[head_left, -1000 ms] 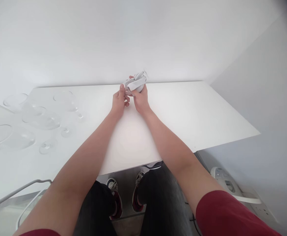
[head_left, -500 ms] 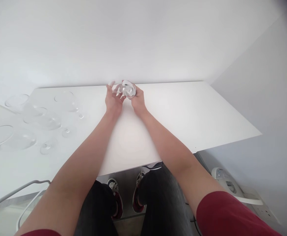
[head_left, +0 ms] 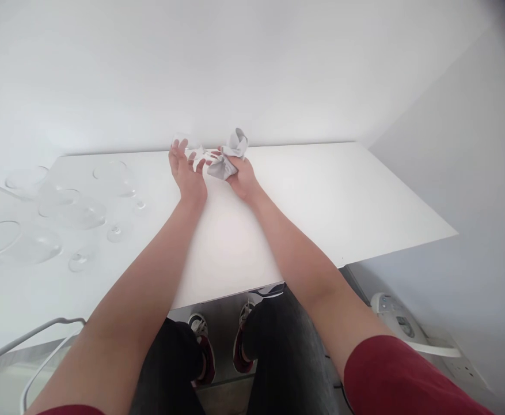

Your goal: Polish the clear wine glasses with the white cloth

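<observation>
Head cam: glass (head_left: 200, 152) btwn L hand (head_left: 189, 176) & R hand (head_left: 244, 178) w/ cloth (head_left: 234, 147).

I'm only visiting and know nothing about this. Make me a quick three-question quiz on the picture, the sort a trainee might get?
1. Which hand grips the grey cloth: A) left, B) right, C) neither?
2. True or false: several stemmed glasses are on the left part of the white table.
3. Fill the gap: the left hand holds a see-through ____.

Key:
1. B, the right hand.
2. True.
3. Drinking glass.
</observation>
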`<action>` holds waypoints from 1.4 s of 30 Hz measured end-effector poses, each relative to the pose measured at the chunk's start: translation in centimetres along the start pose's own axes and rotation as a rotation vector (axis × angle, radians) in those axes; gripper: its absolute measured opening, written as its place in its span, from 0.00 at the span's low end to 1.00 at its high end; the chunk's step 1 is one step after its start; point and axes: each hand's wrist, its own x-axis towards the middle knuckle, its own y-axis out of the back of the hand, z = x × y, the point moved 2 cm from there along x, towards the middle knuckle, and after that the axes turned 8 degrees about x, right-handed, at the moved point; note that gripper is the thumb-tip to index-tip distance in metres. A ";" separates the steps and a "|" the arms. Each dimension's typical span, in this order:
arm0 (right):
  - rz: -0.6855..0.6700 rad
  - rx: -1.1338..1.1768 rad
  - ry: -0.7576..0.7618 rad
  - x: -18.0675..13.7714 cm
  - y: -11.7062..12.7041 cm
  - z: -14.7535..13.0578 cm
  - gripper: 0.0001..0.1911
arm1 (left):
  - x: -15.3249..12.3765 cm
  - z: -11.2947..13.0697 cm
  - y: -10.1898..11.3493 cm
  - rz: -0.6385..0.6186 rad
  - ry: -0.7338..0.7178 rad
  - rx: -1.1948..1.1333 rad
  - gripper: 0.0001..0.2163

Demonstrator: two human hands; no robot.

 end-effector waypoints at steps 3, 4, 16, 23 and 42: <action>-0.091 -0.004 -0.047 -0.7 -0.8 0.1 0.13 | 0.1 0.2 0.0 -0.021 0.003 -0.042 0.19; -0.102 -0.002 -0.070 -0.8 -0.9 0.1 0.12 | 0.1 0.2 -0.1 -0.035 0.004 -0.048 0.20; -0.097 0.043 -0.316 -0.9 -0.5 -0.4 0.27 | 0.4 -0.2 -0.4 -0.152 0.154 -0.224 0.18; -0.084 -0.086 -0.075 -0.8 -0.5 0.8 0.12 | 1.1 -0.8 0.5 -0.086 0.201 -0.281 0.23; 0.108 -1.146 0.198 -0.6 0.2 1.3 0.11 | -1.2 0.5 -1.5 -0.226 0.058 -0.186 0.17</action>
